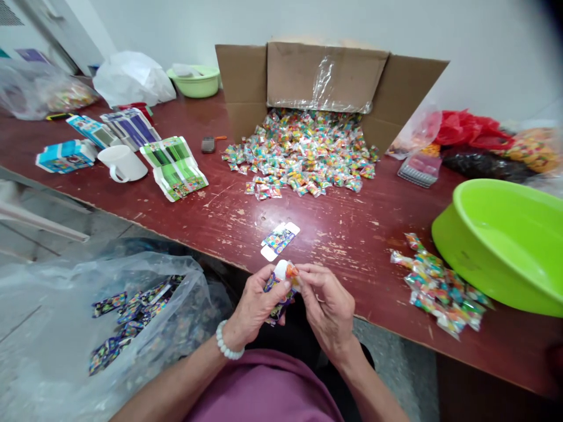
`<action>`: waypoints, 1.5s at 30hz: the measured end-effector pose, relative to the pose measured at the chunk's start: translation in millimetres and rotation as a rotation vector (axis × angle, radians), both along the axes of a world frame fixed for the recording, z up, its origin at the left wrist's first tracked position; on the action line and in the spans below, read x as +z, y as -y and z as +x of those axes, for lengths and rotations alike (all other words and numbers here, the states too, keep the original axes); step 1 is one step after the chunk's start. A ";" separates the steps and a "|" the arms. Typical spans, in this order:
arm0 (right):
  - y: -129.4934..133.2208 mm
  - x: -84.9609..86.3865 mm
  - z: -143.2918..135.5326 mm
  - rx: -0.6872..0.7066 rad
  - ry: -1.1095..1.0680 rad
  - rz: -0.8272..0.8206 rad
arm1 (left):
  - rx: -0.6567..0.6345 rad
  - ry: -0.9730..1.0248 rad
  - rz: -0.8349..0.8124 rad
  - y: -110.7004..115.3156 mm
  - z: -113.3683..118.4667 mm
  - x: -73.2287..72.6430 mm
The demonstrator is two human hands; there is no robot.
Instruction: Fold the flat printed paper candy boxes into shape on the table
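Near the table's front edge, my left hand (257,302) is closed around a small dark patterned carton (273,293) with its white flap standing up. My right hand (325,302) pinches a small wrapped candy (292,271), orange inside clear film, right at the carton's open top. Part of the candy and the carton's lower end are hidden by my fingers. Just beyond my hands lies a flattened carton (280,239) with white flaps. Farther back, a heap of wrapped candies (303,155) spills from a cardboard box (325,73) tipped on its side.
On the right, a green basin (505,246) stands beside loose wrapped candies (440,287). A clear plastic bag (176,340) at lower left holds several packed cartons (132,316). Back left are a white mug (123,163), green carton blanks (176,170) and a small bowl (196,85).
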State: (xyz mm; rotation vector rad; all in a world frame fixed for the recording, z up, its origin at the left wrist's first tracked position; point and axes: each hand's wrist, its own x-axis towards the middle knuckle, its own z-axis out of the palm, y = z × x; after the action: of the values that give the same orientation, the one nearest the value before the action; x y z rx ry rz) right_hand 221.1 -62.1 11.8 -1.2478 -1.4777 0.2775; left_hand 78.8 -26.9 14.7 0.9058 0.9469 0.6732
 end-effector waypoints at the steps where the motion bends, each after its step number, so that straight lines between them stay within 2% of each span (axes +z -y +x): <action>1: -0.2 0.4 0.0 -0.003 0.017 0.007 | 0.024 -0.014 0.010 0.3 0.3 -0.6; 4: -2.7 4.4 2.5 -0.011 0.087 0.018 | 0.066 -0.037 0.038 0.5 0.3 -0.1; 11: -7.8 20.8 9.3 0.128 0.029 -0.178 | 0.004 -0.164 0.191 -1.5 -1.6 8.4; 17: -6.0 12.5 9.0 0.067 -0.036 -0.134 | -0.103 -0.154 0.250 0.1 -2.7 16.2; 20: -5.8 10.0 15.3 0.191 -0.011 -0.246 | -0.093 -0.182 0.274 -0.2 -5.8 17.7; 23: -6.9 12.2 21.9 0.291 0.015 -0.363 | -0.093 -0.062 0.193 -1.7 -9.2 15.2; 26: -9.0 16.1 21.0 0.242 0.012 -0.375 | -0.068 0.077 0.048 -3.4 -10.2 8.1; 31: -11.1 19.1 8.5 0.311 0.078 -0.389 | 0.019 0.010 -0.020 -7.3 -10.0 0.8; 33: -11.2 16.2 4.7 0.283 -0.028 -0.374 | 0.046 0.018 -0.027 -9.5 -10.3 3.3; 36: -12.2 7.9 1.6 0.158 -0.405 -0.442 | 0.074 0.083 -0.097 -11.3 -9.3 8.0; 37: -12.8 5.0 0.7 0.164 -0.538 -0.504 | 0.080 0.109 -0.121 -11.1 -8.3 8.8; 40: -13.9 -1.6 -4.4 0.313 -0.861 -0.643 | 0.114 0.167 -0.157 -8.6 -3.7 8.8; 41: -13.5 -3.0 -7.4 0.318 -0.924 -0.631 | 0.127 0.175 -0.163 -7.6 -2.0 8.3; 43: -11.0 -4.8 -14.3 0.237 -0.958 -0.565 | 0.153 0.191 -0.185 -6.0 0.8 7.1; 45: -7.3 -4.8 -19.8 0.145 -0.860 -0.513 | 0.190 0.214 -0.214 -5.1 2.5 6.4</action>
State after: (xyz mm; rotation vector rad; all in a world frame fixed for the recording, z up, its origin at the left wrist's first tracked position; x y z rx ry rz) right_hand 201.3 -54.8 7.0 -1.1746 -0.7522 1.1861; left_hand 81.3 -21.8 21.1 0.5475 0.8997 0.7971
